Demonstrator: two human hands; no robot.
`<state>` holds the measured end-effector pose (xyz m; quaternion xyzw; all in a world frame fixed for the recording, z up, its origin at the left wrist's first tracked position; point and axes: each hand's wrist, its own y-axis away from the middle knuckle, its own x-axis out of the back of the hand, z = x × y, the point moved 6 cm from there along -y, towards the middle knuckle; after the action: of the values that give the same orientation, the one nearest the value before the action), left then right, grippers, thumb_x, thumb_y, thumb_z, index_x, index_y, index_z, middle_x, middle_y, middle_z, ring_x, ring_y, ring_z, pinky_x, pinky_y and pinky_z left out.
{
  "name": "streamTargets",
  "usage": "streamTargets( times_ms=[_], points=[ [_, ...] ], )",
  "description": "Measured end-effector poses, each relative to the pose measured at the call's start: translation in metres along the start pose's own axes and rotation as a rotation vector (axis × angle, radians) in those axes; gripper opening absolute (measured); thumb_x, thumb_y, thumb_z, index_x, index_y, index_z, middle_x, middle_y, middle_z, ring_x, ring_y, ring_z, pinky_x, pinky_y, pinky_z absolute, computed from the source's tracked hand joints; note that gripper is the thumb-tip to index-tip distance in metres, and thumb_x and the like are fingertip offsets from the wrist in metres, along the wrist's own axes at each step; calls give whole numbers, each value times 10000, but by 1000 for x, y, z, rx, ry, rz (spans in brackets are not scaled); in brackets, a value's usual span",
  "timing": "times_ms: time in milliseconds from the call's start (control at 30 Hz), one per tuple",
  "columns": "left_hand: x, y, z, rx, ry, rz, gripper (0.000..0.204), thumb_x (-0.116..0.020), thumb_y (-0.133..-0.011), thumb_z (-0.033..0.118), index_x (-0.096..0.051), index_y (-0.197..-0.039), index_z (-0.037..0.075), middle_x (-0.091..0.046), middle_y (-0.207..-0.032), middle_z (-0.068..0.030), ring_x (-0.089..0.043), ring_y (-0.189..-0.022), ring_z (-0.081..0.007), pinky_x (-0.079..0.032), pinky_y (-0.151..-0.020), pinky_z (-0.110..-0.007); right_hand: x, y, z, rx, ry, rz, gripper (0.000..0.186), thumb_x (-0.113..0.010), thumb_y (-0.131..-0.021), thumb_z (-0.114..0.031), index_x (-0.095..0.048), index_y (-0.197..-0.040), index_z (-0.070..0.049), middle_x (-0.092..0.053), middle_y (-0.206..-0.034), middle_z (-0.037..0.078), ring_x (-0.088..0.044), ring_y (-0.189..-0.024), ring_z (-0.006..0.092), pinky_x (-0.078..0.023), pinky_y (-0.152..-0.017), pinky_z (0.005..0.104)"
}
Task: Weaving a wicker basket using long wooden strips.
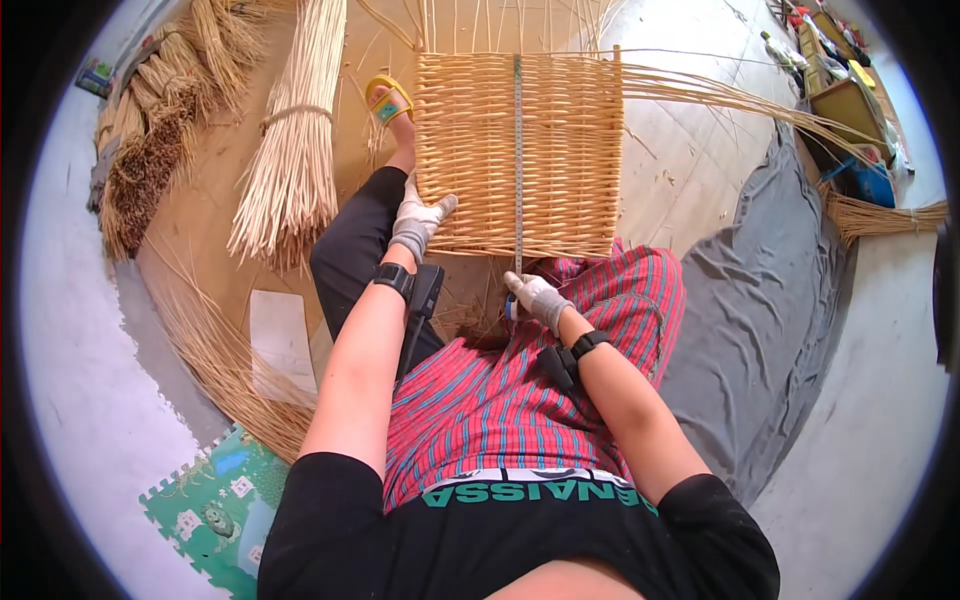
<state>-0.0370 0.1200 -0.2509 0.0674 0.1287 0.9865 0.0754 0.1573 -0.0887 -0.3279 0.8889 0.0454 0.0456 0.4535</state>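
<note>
A square woven wicker panel [567, 150] stands in front of me over my legs, with loose willow rods sticking out at its far and right sides. My left hand [423, 215], in a pale work glove, grips the panel's near left edge, thumb on the top face. A tape measure [518, 165] is drawn out straight across the weave from the far edge to the near one. Just below the near edge, my gloved right hand [540, 298] holds the tape's near end, its blue-and-white case partly hidden by the fingers.
A bundle of peeled rods [300, 150] lies left of the panel, with darker bundles [150, 150] beyond. Long loose rods [225, 350] run along my left. A grey cloth [765, 330] covers floor at right, near a blue container [868, 180]. A green foam mat [220, 505] is lower left.
</note>
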Motion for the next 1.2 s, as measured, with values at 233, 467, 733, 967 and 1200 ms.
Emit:
streamTargets(
  times_ms=[233,467,733,967,1200],
  points=[
    [3,1,-10,7,41,-22,931,-833,-827,57,-247,-1549,33,-606,-1349,-131,-620,-1177,-217,-520,-1004,-320,-3,1,-1,54,67,43,591,-500,-1018,-549,-644,-1181,1,-701,-725,118,-637,-571,192,-495,-573,343],
    [-1,-6,-8,23,110,-44,930,-845,-813,65,-267,-1542,44,-607,-1349,-119,-602,-1202,-201,-492,-1034,-307,0,-5,-4,38,42,0,585,-498,-1023,-538,-626,-1217,-1,-684,-670,103,-640,-555,188,-476,-563,325],
    [0,-3,-3,4,118,-41,895,-825,-816,28,-295,-1537,53,-612,-1342,-112,-600,-1197,-197,-476,-1037,-301,-8,-6,-5,37,-34,-31,472,-562,-1016,-518,-629,-1132,-64,-614,-715,16,-590,-535,150,-511,-512,317],
    [-2,6,6,15,45,-83,932,-822,-863,140,-216,-1564,33,-585,-1375,-138,-588,-1216,-215,-487,-1032,-315,-4,-8,-1,33,106,-6,615,-501,-1012,-560,-650,-1210,3,-706,-720,86,-678,-674,197,-498,-662,341],
    [1,3,3,-45,19,-22,898,-837,-811,43,-307,-1535,44,-595,-1367,-112,-582,-1224,-201,-458,-1065,-310,-5,-8,-6,59,151,-6,598,-486,-1019,-547,-661,-1172,4,-726,-735,107,-680,-694,198,-501,-677,343]
  ],
)
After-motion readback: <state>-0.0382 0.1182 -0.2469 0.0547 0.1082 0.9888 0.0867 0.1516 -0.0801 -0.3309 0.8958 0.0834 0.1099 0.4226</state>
